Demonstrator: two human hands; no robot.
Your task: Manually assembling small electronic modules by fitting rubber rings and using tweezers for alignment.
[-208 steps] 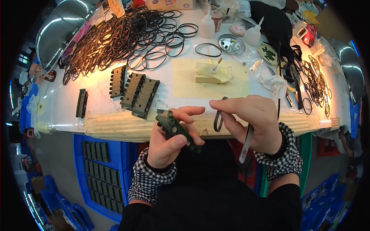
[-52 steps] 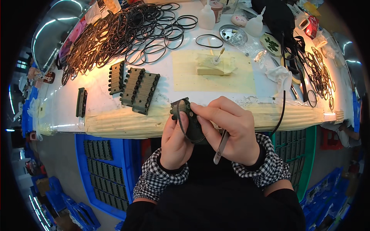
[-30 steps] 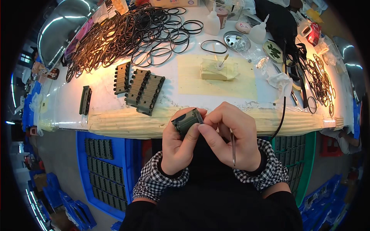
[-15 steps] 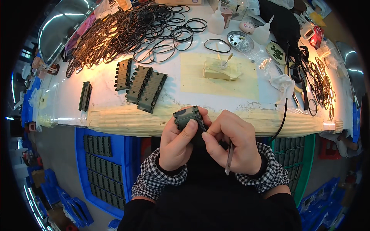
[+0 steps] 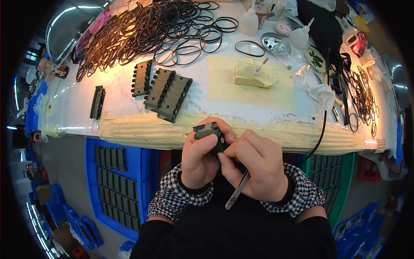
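Observation:
My left hand (image 5: 199, 160) is closed around a small olive-green plastic housing (image 5: 206, 130), thumb on its front. The housing is tilted so that its dark end, with small round details, faces my right hand (image 5: 261, 168). Thumb and forefinger of that hand pinch at the lower edge of this end; whatever lies between the fingertips is too small to make out. Metal tweezers (image 5: 238, 191) are tucked in the same hand, pointing down to the left. Beyond my hands, similar housings lie in joined rows (image 5: 174, 98), with a shorter row (image 5: 141, 78) and a separate piece (image 5: 97, 102) to their left.
Black rubber rings (image 5: 142, 34) are heaped at the far left. A paper-covered block (image 5: 248, 78) carries a small cup with a stick. White squeeze bottles (image 5: 249, 22) and a metal dish (image 5: 276, 44) stand behind. Below the table are a blue crate (image 5: 91, 185) and a green crate (image 5: 348, 181) of housings.
The housing has turned, bringing its dark end into view. My right fingertips have moved left and slightly down along it, and the tweezers have swung toward the lower left.

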